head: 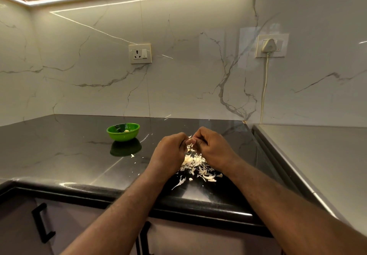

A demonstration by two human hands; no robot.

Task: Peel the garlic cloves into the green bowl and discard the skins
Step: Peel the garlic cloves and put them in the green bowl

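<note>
Both hands, left hand (170, 149) and right hand (211, 147), pinched a garlic clove (190, 141) between curled fingertips above the skins (196, 165).

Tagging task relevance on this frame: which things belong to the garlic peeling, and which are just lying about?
Job:
- left hand and right hand, pinching a clove that is mostly hidden
- skins on the counter
- bowl, pale piece inside

Lying about:
- socket
- plug and cord
- cabinet handle
</note>
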